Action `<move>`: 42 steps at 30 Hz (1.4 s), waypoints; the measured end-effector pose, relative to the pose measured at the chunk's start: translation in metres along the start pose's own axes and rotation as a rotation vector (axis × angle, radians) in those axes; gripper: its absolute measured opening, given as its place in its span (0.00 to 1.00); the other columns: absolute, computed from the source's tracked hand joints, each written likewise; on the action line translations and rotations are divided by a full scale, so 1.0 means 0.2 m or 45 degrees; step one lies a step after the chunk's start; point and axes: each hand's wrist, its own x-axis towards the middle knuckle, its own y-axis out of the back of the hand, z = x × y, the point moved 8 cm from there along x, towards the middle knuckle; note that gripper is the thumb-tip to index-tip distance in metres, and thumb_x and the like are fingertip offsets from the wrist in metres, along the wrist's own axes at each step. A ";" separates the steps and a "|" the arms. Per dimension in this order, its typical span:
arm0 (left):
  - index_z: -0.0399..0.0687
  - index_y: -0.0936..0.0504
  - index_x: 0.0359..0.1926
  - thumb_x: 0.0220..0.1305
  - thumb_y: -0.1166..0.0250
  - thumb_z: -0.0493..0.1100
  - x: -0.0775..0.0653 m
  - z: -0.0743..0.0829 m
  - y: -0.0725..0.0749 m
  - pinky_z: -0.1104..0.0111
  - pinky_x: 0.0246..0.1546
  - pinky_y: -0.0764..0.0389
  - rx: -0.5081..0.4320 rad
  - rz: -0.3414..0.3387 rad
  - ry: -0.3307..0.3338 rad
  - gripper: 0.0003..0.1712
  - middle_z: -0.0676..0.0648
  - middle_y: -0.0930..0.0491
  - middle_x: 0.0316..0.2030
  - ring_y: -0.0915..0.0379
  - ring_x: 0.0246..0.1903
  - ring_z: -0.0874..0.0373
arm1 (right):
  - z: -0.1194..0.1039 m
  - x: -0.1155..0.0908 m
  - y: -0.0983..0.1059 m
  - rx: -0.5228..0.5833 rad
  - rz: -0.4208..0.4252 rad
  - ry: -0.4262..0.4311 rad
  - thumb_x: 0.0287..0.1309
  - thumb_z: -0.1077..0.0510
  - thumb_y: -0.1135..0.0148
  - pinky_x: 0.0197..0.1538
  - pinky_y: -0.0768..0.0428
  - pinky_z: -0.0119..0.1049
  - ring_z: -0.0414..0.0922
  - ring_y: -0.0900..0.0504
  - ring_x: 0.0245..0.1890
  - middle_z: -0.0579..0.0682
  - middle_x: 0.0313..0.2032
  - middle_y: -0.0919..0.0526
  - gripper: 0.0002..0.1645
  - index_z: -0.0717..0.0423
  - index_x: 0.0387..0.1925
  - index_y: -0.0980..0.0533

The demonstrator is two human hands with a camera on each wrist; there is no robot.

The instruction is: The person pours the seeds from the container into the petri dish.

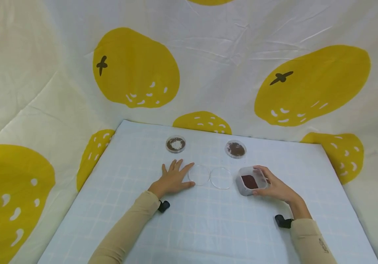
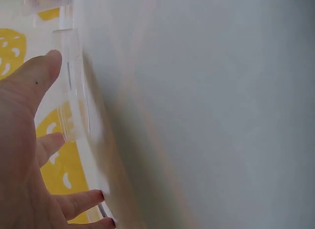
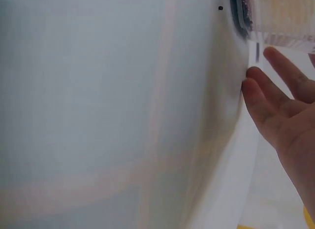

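My left hand (image 1: 173,179) lies at the left of a clear round dish (image 1: 199,175), fingers spread, with the thumb and index finger at its rim. In the left wrist view, that clear dish (image 2: 73,86) stands between the thumb and a finger. A second clear round dish (image 1: 221,178) sits beside it on the right. My right hand (image 1: 276,189) holds a clear plastic container (image 1: 262,176) by its right side, thumb at the front and fingers at the back. Dark brown granules (image 1: 249,182) lie inside. Part of this container (image 3: 283,17) shows in the right wrist view.
Behind the hands stand two round dishes: the left dish (image 1: 175,144) holds brown granules topped with white ones, the right dish (image 1: 236,149) mostly brown with some white. A pale checked cloth covers the table (image 1: 215,231). A fruit-patterned curtain (image 1: 215,73) hangs behind.
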 end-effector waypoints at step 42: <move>0.75 0.49 0.78 0.64 0.44 0.74 -0.01 0.00 0.01 0.26 0.61 0.67 -0.063 -0.008 0.074 0.46 0.38 0.56 0.77 0.71 0.74 0.30 | -0.45 0.22 -0.19 -0.408 0.520 0.456 0.36 0.61 0.14 0.62 0.36 0.58 0.57 0.39 0.64 0.61 0.65 0.37 0.67 0.56 0.75 0.45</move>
